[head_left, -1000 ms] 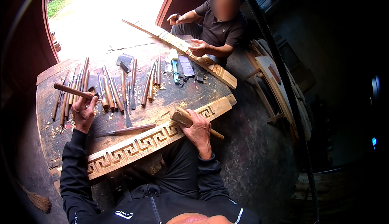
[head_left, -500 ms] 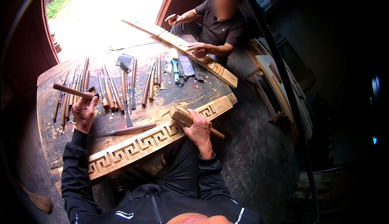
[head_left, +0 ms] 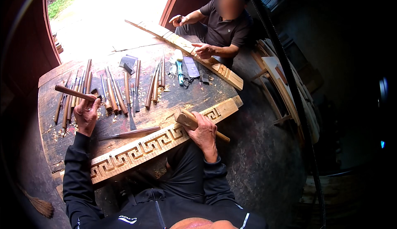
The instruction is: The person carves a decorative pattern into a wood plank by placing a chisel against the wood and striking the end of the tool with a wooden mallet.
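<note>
Almost nothing has moved since the earlier picture. The left hand (head_left: 86, 114) still grips a wooden-handled chisel (head_left: 74, 92) at middle left, fingers wrapped tight around it. The right hand (head_left: 203, 129) stays closed around a wooden mallet (head_left: 191, 120) (resting on the carved plank (head_left: 136, 151)) near the frame's middle.

I see through one head-worn fisheye camera, looking steeply down and forward at the tabletop (head_left: 173, 100) from close above. My forearms enter from the lower edge; straight edges bend toward the rim.
</note>
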A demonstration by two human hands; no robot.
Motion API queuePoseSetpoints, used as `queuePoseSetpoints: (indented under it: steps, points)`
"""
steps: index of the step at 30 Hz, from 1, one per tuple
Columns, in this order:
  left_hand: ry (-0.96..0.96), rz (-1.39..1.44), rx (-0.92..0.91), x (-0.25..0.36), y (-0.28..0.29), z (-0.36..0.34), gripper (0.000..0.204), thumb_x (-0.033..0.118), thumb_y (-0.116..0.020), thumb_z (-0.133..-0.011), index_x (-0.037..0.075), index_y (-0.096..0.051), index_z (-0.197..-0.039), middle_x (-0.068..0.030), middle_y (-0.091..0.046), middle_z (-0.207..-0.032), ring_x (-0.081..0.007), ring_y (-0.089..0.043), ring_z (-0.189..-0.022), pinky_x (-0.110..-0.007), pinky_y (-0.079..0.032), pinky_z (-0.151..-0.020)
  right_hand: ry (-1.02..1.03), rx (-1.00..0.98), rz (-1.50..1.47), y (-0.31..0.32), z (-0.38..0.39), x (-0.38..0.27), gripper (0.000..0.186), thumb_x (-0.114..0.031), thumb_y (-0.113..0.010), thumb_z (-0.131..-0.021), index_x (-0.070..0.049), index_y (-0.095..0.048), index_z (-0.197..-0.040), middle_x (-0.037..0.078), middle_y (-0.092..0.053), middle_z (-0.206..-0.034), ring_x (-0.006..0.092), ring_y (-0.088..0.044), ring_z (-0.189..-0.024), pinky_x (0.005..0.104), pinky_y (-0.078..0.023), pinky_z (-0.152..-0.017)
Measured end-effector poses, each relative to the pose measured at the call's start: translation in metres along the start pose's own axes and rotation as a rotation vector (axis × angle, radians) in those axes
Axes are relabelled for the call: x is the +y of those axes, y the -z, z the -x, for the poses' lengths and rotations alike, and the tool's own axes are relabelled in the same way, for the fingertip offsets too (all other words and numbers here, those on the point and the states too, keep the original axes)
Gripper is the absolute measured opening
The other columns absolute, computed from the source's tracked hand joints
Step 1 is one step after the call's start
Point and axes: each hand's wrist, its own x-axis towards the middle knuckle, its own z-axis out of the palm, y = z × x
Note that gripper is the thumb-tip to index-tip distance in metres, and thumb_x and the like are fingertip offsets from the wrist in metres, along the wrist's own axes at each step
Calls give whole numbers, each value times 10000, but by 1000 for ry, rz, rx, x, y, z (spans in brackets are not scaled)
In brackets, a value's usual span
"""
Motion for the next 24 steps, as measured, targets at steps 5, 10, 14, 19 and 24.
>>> queuePoseSetpoints:
  steps: [5,10,14,19,24]
  points:
    - [-7,-18,-10,2,2,-1,86,-7,-798,-1047,-15,-749,-1117,-24,-777,-904,-79,-747,-840,-258,-603,-763,-6,4,-4,0,0,-1,610,-351,-986,-820,-77,-748,-1311,146,-817,-1177,388,-787,-1067,469,-623,-918]
    - [6,42,-2,-9,1,0,85,-5,-791,-1050,-20,-743,-1119,-35,-777,-905,-87,-750,-839,-266,-611,-767,-12,2,-9,1,0,-1,601,-338,-987,-812,-83,-753,-1303,147,-816,-1177,392,-786,-1062,474,-622,-915]
    - [14,46,-1,-6,1,0,82,-3,-785,-1055,-22,-740,-1121,-34,-778,-910,-91,-755,-847,-269,-617,-774,-12,0,-1,1,0,-1,595,-332,-985,-811,-88,-753,-1300,148,-814,-1170,394,-782,-1054,481,-619,-907]
    - [4,39,-4,-5,1,0,75,0,-782,-1058,-17,-743,-1120,-36,-783,-917,-98,-765,-857,-272,-623,-779,-13,3,-5,1,1,0,595,-340,-982,-812,-94,-749,-1300,144,-810,-1170,396,-778,-1053,483,-617,-904]
    - [22,40,-4,-4,0,0,71,-2,-780,-1060,-15,-742,-1118,-37,-781,-917,-100,-765,-856,-273,-623,-781,-10,8,-12,0,1,1,590,-350,-978,-812,-102,-749,-1296,144,-806,-1164,397,-775,-1052,484,-615,-901]
